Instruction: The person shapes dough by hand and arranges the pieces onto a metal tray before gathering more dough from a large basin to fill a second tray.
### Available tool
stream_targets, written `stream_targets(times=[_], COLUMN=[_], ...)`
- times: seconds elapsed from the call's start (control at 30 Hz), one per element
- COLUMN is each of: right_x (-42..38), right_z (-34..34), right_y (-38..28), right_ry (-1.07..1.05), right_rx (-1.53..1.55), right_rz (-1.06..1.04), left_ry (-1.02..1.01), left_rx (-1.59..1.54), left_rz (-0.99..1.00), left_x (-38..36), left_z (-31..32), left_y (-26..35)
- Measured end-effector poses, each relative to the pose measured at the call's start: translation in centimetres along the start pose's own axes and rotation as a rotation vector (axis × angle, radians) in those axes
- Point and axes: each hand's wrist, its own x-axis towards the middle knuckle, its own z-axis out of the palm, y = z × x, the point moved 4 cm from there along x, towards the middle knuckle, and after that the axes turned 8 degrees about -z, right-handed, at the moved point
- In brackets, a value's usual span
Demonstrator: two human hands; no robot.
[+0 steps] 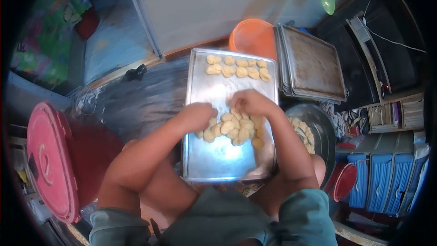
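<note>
A metal baking tray [218, 159] lies in front of me, with two rows of small dough pieces [241, 72] along its far end. A pile of dough pieces [234, 127] is heaped near its middle. At the left edge of this pile is my left hand [200, 116], its fingers curled round something I cannot make out. My right hand [251, 103] is over the far right side of the pile, fingers bent together; what they hold, if anything, is hidden.
A dark basin [324, 132] holding more dough stands at my right. Behind it are stacked trays [316, 64] and an orange bucket [252, 36]. A large red lidded bin [50, 164] stands at the left. Blue drawers [380, 182] are at the far right.
</note>
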Motion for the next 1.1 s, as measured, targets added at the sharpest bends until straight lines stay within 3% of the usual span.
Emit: stream_targets(times=[0.07, 0.13, 0.17, 0.2, 0.23, 0.33, 0.37, 0.4, 0.47, 0.5, 0.63, 0.73, 0.87, 0.93, 1.07, 1.1], right_x=[0.6, 0.7, 0.7, 1.1, 1.2, 1.2, 1.5, 1.8, 2.0, 2.3, 3.3, 2.4, -0.1, -0.2, -0.3, -0.2], right_z=[-1.3, -2.0, -1.2, 0.1, 1.1, 0.4, -0.2, -0.5, -1.9, -1.7, 0.7, 0.0, -0.8, 0.9, -0.7, -1.2], right_y=[-0.2, -1.2, -0.6, -0.4, -0.1, -1.0, -0.6, -0.6, -0.2, -0.3, -0.9, -1.5, -2.4, -1.3, 0.8, 1.1], right_ry=[0.185, 0.247, 0.244, 0.11, -0.022, 0.012, 0.194, 0.197, 0.558, 0.671, 0.6, 0.616, 0.564, 0.288, 0.413, 0.481], right_rx=[0.218, 0.025, 0.025, -0.074, -0.173, -0.146, -0.159, -0.161, -0.005, 0.1, -0.176, -0.082, -0.068, -0.257, -0.209, -0.103], right_rz=[0.104, 0.11, 0.109, 0.085, 0.06, 0.064, 0.003, -0.001, 0.072, 0.007, -0.04, -0.036, 0.158, -0.006, -0.016, 0.011], left_ry=[0.12, 0.24, 0.392, 0.547, 0.559, 0.531, 0.535, 0.476, 0.41, 0.446, 0.592, 0.709, 0.607, 0.718, 0.778, 0.696], left_rx=[-0.044, -0.077, -0.203, -0.328, -0.371, -0.319, -0.317, -0.243, -0.168, -0.123, -0.041, -0.14, -0.195, 0.129, 0.043, 0.06], left_rz=[-0.064, -0.119, -0.122, -0.121, -0.134, -0.046, -0.046, -0.018, 0.01, 0.008, -0.005, -0.023, -0.077, -0.06, 0.048, 0.084], left_x=[1.3, 2.7, 3.0, 3.0, 3.1, 3.0, 3.0, 2.9, 3.2, 3.5, 4.6, 5.5, 5.7, 5.4, 5.4, 5.8], left_z=[-0.3, -0.6, -0.9, -1.7, -1.9, -2.4, -2.6, -2.9, -2.8, -2.6, -2.5, -2.3, -2.7, -3.2, -3.4, -3.1], left_y=[-0.9, -2.1, -2.8, -3.1, -3.3, -2.4, -2.4, -1.9, -1.7, -1.9, -2.7, -3.5, -3.4, -2.7, -1.5, -1.1])
